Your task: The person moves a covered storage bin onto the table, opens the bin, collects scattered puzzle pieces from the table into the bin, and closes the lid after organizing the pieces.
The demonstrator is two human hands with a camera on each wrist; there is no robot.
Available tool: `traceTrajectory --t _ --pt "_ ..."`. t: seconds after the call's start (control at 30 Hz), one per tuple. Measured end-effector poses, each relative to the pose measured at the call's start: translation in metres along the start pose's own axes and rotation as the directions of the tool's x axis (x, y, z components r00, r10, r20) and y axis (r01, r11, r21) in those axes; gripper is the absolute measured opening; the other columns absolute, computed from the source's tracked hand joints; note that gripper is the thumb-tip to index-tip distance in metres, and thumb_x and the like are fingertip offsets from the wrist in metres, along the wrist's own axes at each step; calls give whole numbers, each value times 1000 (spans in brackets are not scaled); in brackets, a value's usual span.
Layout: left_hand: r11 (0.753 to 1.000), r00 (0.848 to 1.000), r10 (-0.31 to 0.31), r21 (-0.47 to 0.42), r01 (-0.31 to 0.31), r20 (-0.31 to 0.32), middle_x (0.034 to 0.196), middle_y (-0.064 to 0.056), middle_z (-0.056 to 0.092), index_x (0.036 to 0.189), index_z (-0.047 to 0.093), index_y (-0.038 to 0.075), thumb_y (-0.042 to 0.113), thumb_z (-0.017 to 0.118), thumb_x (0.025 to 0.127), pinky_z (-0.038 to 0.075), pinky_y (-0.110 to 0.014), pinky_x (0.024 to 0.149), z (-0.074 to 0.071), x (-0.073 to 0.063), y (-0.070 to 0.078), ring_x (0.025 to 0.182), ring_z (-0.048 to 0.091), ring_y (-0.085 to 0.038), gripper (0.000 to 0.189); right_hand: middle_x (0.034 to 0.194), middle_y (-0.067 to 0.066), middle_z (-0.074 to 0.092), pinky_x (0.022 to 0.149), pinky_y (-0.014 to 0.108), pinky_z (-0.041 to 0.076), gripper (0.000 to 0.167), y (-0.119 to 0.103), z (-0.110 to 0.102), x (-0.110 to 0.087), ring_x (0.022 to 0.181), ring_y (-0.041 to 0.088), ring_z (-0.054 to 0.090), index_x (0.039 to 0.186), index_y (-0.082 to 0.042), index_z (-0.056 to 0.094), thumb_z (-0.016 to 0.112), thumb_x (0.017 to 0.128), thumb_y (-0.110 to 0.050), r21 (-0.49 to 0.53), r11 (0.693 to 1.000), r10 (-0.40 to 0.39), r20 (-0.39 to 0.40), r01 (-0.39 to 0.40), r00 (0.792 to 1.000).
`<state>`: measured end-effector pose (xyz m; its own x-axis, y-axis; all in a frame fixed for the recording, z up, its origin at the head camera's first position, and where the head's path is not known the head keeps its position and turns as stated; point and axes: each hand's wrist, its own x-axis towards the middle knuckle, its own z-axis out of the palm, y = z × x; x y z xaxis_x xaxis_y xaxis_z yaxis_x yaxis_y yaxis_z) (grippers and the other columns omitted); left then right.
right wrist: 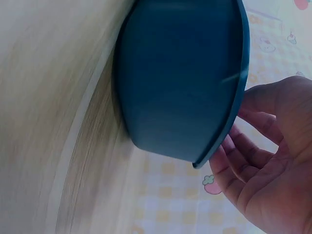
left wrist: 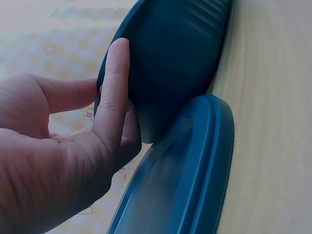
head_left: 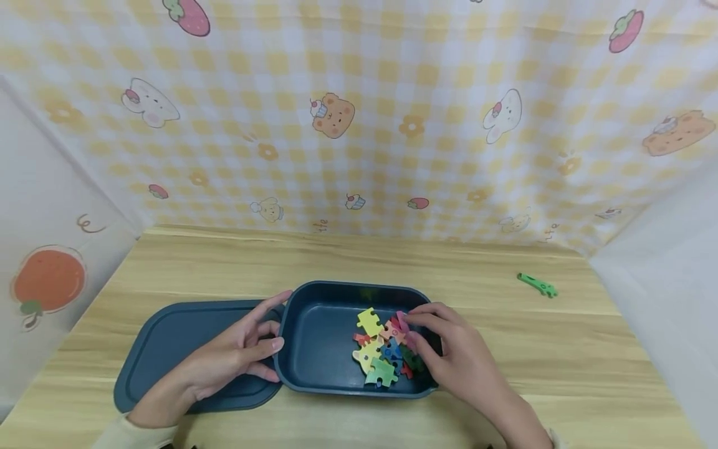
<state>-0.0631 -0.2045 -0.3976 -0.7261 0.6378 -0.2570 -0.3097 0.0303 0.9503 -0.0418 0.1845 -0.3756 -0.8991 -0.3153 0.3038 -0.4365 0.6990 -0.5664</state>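
Note:
A dark blue rectangular box (head_left: 320, 349) holds a small heap of colourful jigsaw puzzle pieces (head_left: 382, 372) in its right half. My left hand (head_left: 238, 355) holds the box's left end, thumb at the rim. In the left wrist view, fingers of that left hand (left wrist: 92, 126) lie against the outer wall of the box (left wrist: 170, 58). Over the right end, my right hand (head_left: 449, 340) reaches in and pinches a pink puzzle piece (head_left: 402, 321) at the heap. The box wall (right wrist: 180, 83) hides those fingertips in the right wrist view.
A dark blue lid (head_left: 185, 330) lies flat on the wooden table (head_left: 359, 255), left of the box and partly under my left forearm. A small green puzzle piece (head_left: 537, 285) lies apart at the right. A checked cloth (head_left: 381, 168) hangs behind the table.

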Motion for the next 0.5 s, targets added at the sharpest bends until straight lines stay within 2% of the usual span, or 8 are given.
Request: traceTrajectory --t 0.1,0.13,0.17,0.27,0.5 --pt "1000 1000 5 -4 -5 -3 115 -6 48 171 2 30 14 55 111 67 -45 87 1 0 0 96 66 -17 82 121 -8 72 86 31 65 20 5 -5 2 107 13 70 116 -15 80 80 96 -18 12 1000 18 4 -18 1000" --pt "1000 1000 3 -4 -3 -5 114 -6 47 171 2 30 14 55 111 67 -44 87 1 0 -1 95 66 -16 82 121 -8 72 89 34 65 20 8 -7 3 110 13 71 117 -16 80 79 97 -20 16 1000 20 2 -20 1000" --pt "1000 1000 2 -6 -2 -4 113 -5 47 171 2 30 13 54 111 67 -43 87 1 0 -1 95 65 -15 81 121 -7 73 88 33 65 20 10 -10 4 109 14 71 118 -17 80 78 98 -21 27 999 27 0 -27 1000" --pt "1000 1000 -1 -9 1 0 111 -4 45 171 2 30 13 54 111 67 -42 86 2 -1 -1 95 63 -14 81 120 -4 75 84 33 64 20 21 -19 8 106 16 71 119 -17 79 76 100 -23 30 999 35 -28 -34 999" --pt "1000 1000 -8 -4 8 -14 110 -4 42 171 3 32 14 55 111 67 -43 86 2 0 -1 95 59 -15 81 116 6 78 79 37 64 23 58 -37 20 98 23 72 119 -11 78 77 96 -7 -72 997 -22 -130 13 991"
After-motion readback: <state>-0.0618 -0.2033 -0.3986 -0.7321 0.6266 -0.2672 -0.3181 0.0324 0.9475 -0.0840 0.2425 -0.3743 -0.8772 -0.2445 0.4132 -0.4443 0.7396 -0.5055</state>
